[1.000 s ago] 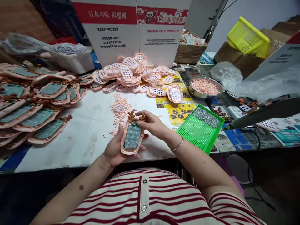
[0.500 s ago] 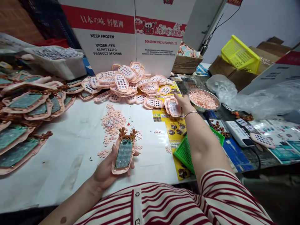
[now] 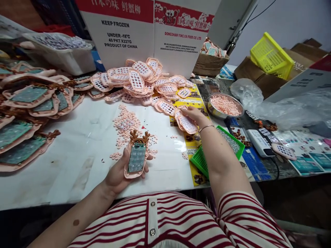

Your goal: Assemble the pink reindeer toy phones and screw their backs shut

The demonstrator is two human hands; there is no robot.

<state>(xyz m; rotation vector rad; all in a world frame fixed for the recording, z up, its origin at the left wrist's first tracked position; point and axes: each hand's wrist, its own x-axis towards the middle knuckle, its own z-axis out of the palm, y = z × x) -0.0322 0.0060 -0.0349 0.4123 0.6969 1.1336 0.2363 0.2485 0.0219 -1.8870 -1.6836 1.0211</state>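
In my left hand [image 3: 117, 175] lies a toy phone half [image 3: 137, 159], a pink shell with brown antlers, a green circuit board and a clear grey keypad sheet; my fingers are wrapped round its sides and back. My right hand [image 3: 196, 115] has its fingers on a pink phone cover [image 3: 188, 124] with rows of key holes, at the right end of the cover pile [image 3: 137, 81]. Another cover lies against it, and my fingertips are partly hidden. Loose pink keys [image 3: 125, 124] are scattered on the white table beyond my left hand.
Stacked antlered phone halves [image 3: 31, 96] fill the left side. At the right are a green basket [image 3: 201, 162] with small metal parts, a metal bowl of pink pieces [image 3: 224, 105], brown beads [image 3: 240, 136] and a white device [image 3: 260, 143]. A large white carton [image 3: 124, 38] stands behind.
My right hand has moved left and a little nearer, and the phone cover under it has shifted and turned. My left hand still holds the toy phone half. The view has tilted down slightly.
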